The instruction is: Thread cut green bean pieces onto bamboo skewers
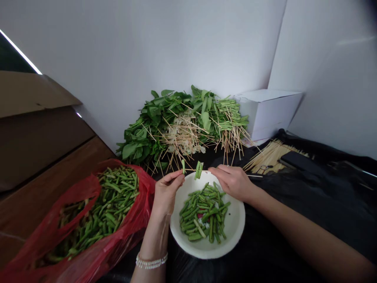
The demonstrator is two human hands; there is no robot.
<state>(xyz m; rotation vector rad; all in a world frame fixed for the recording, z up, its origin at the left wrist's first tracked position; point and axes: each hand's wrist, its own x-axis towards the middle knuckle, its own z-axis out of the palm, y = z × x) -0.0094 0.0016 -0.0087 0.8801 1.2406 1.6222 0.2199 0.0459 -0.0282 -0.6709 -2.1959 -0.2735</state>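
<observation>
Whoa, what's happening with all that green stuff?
A person's right hand holds a thin skewer with green stem pieces on it, while the left hand pinches another piece at its tip. In front is a white bowl of cut stems. A red bag of more sits left; filled skewers are heaped behind.

Dim, cool-grey light overall. Pale wall (182, 47), top center, brightest broad area. Blown-out light slit (21, 52), upper left. Faint glare streak (356, 40), upper right; that corner dark. Black sheet (332, 200), right side, loses detail in shadow. Cut stems (210, 212), mid-frame, readable, slightly soft. Red bag (101, 255), lower left, blurrier. Wide-angle stretching toward edges.
</observation>
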